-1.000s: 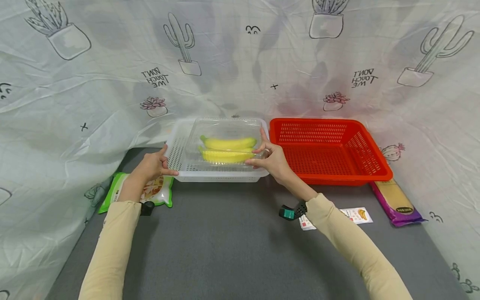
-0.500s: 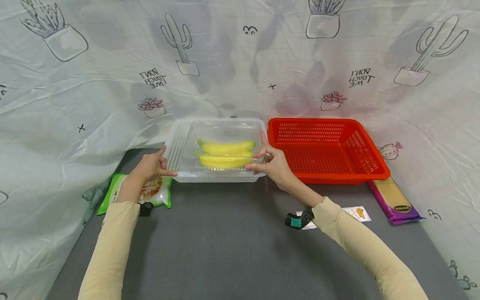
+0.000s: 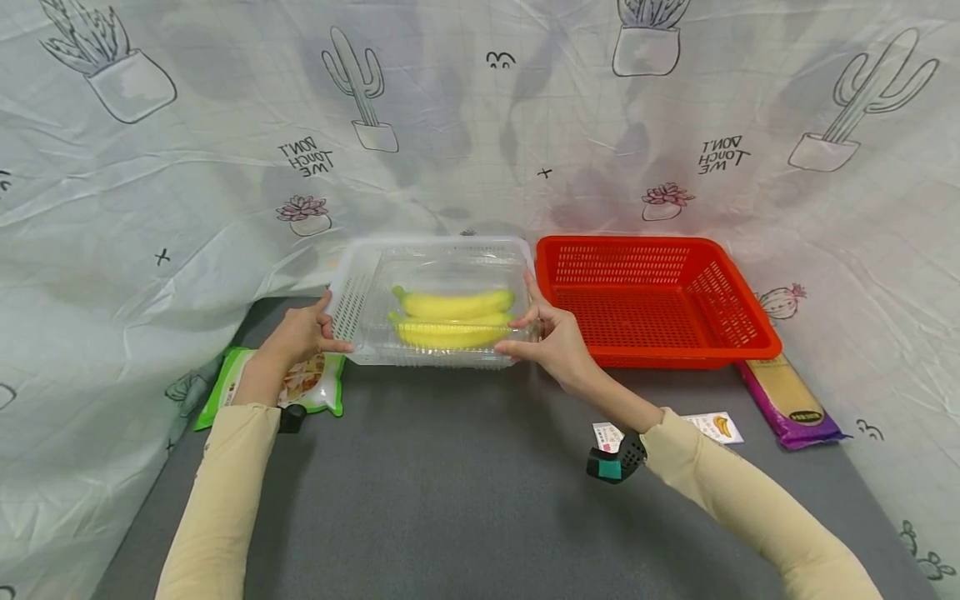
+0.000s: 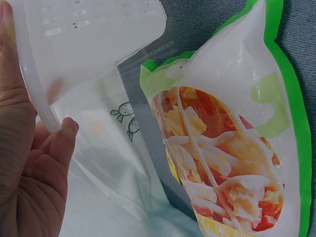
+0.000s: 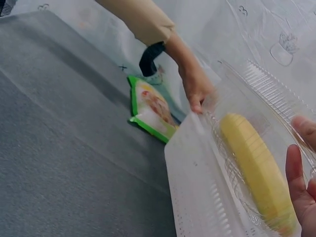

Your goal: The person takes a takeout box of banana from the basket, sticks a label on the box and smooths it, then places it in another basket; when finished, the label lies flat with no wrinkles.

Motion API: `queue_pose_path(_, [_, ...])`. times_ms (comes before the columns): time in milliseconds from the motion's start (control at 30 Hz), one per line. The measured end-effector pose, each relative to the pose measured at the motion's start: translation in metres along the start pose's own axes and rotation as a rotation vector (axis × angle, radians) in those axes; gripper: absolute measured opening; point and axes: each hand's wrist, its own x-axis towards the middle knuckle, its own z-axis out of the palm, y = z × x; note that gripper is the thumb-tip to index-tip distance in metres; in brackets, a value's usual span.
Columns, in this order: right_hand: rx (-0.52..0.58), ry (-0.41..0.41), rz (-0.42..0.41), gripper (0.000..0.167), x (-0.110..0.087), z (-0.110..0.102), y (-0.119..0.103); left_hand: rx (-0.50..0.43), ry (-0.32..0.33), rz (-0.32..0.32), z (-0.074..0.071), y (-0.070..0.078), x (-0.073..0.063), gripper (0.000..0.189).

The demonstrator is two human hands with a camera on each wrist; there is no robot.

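- Plastic box (image 3: 450, 268) of bananas (image 3: 457, 306) over white basket (image 3: 350, 304), underside hidden;
- right grip (image 3: 553, 337) pinching the box's right edge;
- left grip (image 3: 302, 333), cut off in its wrist view, pinching the basket's rim.

Yellow bananas (image 3: 457, 305) are showing green-tinged ends through a colourless, transparent clamshell box (image 3: 450, 272), while a white perforated basket (image 3: 351, 296) and a bright red basket (image 3: 648, 304) patterned with rows of slots are standing out against a grey tabletop (image 3: 450, 475). A white bag (image 3: 326, 387) is displaying green edges and an orange-and-red food picture (image 4: 222, 168), and a packet (image 3: 791, 404) is pairing purple with pale yellow. A whitish sheet (image 3: 465, 117) is carrying black-outlined cacti (image 3: 363, 92) and pink succulents (image 3: 667, 195), while the sleeves (image 3: 217, 492) are showing beige.
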Motion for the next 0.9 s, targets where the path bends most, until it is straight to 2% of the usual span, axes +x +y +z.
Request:
queue_pose_path(67, [0.004,0.006,0.008,0.028,-0.004,0.001,-0.003,0.003,0.006,0.017,0.000,0.000,0.001,0.049])
queue_pose_path(133, [0.001,0.010,0.017,0.026,-0.009,0.001,-0.005,0.008,0.004,0.024,0.000,-0.001,0.002,0.043])
queue_pose_path(367, [0.001,0.023,0.022,0.026,-0.023,0.000,-0.009,0.013,-0.009,0.017,-0.001,0.000,0.000,0.042])
queue_pose_path(433, [0.008,0.016,0.020,0.026,-0.027,0.000,-0.009,0.016,-0.007,0.018,-0.001,0.000,0.000,0.048])
queue_pose_path(633, [0.008,0.020,0.004,0.023,-0.037,0.001,-0.012,0.006,-0.027,0.007,-0.001,0.000,0.000,0.094])
queue_pose_path(767, [-0.008,0.031,0.000,0.025,-0.044,0.002,-0.013,-0.006,-0.040,-0.004,-0.002,0.000,-0.001,0.110])
queue_pose_path(900, [-0.024,0.037,-0.001,0.027,-0.052,0.003,-0.013,-0.009,-0.033,-0.003,-0.002,0.000,-0.002,0.116])
